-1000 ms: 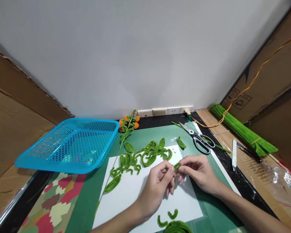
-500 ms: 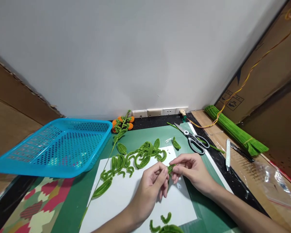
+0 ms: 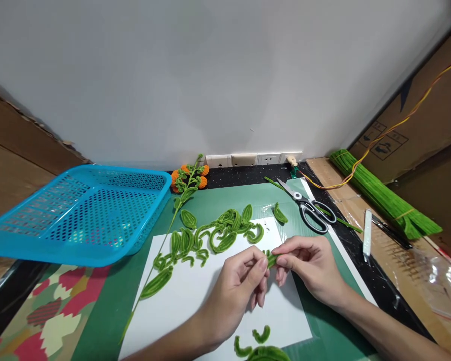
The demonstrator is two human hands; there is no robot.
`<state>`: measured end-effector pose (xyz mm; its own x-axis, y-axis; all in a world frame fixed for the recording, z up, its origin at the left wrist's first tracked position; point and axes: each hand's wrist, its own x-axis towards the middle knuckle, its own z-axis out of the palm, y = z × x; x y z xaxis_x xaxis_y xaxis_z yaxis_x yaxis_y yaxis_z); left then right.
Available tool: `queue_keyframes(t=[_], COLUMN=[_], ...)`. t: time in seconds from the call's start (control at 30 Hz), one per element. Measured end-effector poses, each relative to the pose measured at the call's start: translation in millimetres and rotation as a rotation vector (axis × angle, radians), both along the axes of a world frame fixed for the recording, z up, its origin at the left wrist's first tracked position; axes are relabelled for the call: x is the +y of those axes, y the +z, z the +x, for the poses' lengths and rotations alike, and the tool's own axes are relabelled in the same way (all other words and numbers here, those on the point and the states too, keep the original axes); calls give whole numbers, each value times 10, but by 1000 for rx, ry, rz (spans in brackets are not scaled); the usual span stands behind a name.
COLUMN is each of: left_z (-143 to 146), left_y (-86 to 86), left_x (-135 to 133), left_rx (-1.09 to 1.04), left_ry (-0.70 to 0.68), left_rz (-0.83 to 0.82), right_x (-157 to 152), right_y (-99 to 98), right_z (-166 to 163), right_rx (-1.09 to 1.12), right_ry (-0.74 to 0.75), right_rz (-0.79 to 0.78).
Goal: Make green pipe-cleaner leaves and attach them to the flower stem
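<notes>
Between my two hands, above the white paper (image 3: 206,291), is a small green pipe cleaner piece (image 3: 271,260). My left hand (image 3: 244,281) pinches its near end with thumb and forefinger. The other end is pinched by my right hand (image 3: 304,260); fingers cover parts of it. Beyond my hands lie several green pipe cleaner leaves and curls (image 3: 225,233) in a loose row. A larger leaf (image 3: 268,354) and two short curls (image 3: 262,334) lie at the bottom edge. One leaf (image 3: 280,213) rests apart, past my right hand.
A blue plastic basket (image 3: 150,220) stands at left. Behind it lies a long green stem with orange flowers (image 3: 188,180). Scissors (image 3: 311,208), a white-handled cutter (image 3: 367,233) and a bundle of green pipe cleaners (image 3: 383,193) lie at right. A yellow-red wire (image 3: 393,128) crosses there, running from a socket.
The whole view has shifted slightly, so most things sit a little higher, the right-hand ones also further right. Both hands keep their pinch on the green piece.
</notes>
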<state>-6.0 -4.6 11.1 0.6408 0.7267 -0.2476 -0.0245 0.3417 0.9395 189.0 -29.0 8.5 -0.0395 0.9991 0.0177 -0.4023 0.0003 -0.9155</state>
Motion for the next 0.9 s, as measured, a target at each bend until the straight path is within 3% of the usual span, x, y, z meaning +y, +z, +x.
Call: queue_keyframes(t=[0.6,0.8,0.9], left_z=[12,33,38], left_y=[-64,-68,-49], left_x=[6,7,2], left_rx=[25,1,2], left_ry=[38,71,70], left_rz=[41,27,27], right_x=[-42,-77,-87], right_y=[1,10,21], right_z=[3,76,87], right_rx=[-197,-489,-521], right_ry=[-113,-143,-149], right_rz=[164,391,432])
